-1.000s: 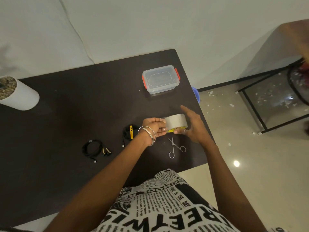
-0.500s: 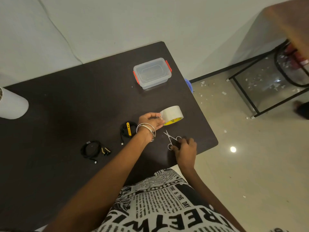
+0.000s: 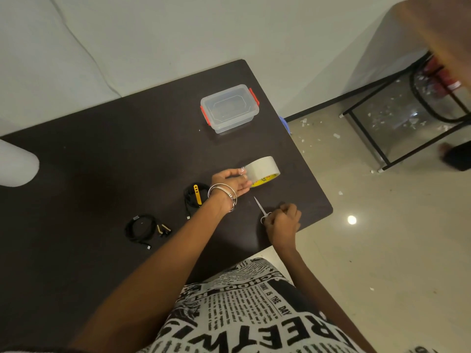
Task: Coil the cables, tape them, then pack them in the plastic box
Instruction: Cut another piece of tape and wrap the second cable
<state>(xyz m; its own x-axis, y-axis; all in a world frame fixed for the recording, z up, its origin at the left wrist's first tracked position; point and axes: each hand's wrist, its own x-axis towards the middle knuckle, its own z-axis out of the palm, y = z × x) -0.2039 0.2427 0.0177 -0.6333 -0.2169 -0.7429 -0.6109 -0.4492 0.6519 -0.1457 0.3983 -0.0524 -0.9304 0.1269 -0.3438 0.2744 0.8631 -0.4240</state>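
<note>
My left hand grips a roll of clear tape with a yellow core, held just above the dark table. My right hand is closed around the handles of small metal scissors, whose blades point up-left on the table. A coiled black cable with a yellow strap lies just left of my left wrist. A second coiled black cable lies further left. The clear plastic box with red clips stands closed near the table's far right corner.
A white cylinder sits at the table's left edge. The table's right edge runs close to my right hand, with tiled floor beyond. A black metal frame and scattered debris are on the floor at the right.
My right hand left the tape roll, dropped to the scissors and closed on their handles. My left hand kept hold of the tape.
</note>
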